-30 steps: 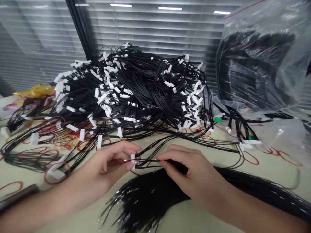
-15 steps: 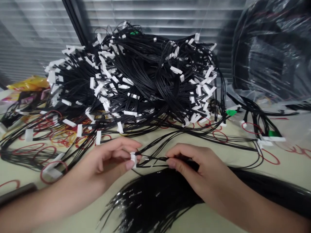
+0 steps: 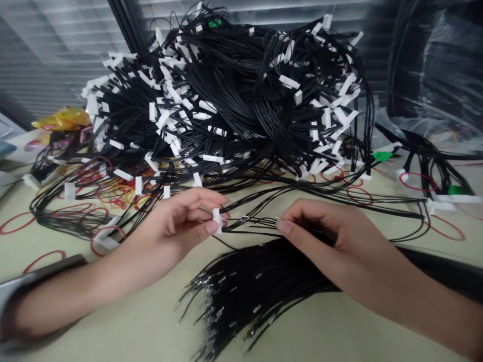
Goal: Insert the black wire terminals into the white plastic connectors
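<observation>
Left hand [image 3: 184, 221] is pinching white connector [image 3: 218, 221] in front of cable heap [image 3: 245, 110]; right hand [image 3: 328, 226] is pinching thin black wires [image 3: 266, 221]. I am judging steady connector, aligned wires, grip near tips as serving best.

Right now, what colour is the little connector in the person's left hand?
White: the connector in the left hand, seen in the head view.

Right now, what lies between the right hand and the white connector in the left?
The head view shows thin black wires, some with shiny metal tips, between the right hand and the white connector.
</observation>
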### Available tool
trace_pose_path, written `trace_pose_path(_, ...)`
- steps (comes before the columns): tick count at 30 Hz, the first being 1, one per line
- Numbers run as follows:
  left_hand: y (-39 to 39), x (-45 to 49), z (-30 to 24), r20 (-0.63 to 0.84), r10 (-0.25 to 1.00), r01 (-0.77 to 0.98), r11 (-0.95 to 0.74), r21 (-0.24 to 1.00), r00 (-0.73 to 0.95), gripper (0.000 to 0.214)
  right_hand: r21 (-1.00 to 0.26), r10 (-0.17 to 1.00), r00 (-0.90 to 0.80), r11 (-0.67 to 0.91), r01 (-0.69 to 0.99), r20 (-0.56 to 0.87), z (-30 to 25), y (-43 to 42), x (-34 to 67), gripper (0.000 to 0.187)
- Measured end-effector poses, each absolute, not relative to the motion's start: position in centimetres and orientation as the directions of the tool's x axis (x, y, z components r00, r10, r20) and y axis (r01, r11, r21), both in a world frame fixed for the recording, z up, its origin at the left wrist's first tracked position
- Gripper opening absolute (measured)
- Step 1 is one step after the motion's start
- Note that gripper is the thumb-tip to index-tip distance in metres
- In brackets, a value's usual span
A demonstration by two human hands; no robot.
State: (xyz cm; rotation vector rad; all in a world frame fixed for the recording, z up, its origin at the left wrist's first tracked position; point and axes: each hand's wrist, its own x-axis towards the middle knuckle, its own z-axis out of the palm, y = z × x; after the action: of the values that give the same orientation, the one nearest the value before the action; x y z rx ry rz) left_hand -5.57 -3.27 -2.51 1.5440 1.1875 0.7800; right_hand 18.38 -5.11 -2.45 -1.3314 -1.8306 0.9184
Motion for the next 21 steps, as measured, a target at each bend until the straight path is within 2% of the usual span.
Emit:
trace_pose_path(12, -3.16, -5.23, -2.30, -0.049, 0.954, 0.268, -0.034, 0.963, 0.296, 0.020, -0.833, 0.967, -0.238, 0.206, 0.513, 0.092, -2.57, -5.11, 18.39, 0.025)
trace_pose_path(17, -3.31, -4.94, -2.11, -0.018, 0.962, 0.316, -0.071, 0.946, 0.272, 0.019, -0.830, 0.965, -0.245, 0.212, 0.515, 0.094, -2.67, -5.19, 18.44, 0.025)
trace_pose_path(21, -3.41, -4.89, -2.12, -0.002, 0.965, 0.365, -0.097, 0.926, 0.261, 0.016, -0.848, 0.968, -0.248, 0.168, 0.503, 0.044, -2.79, -4.97, 18.26, 0.026)
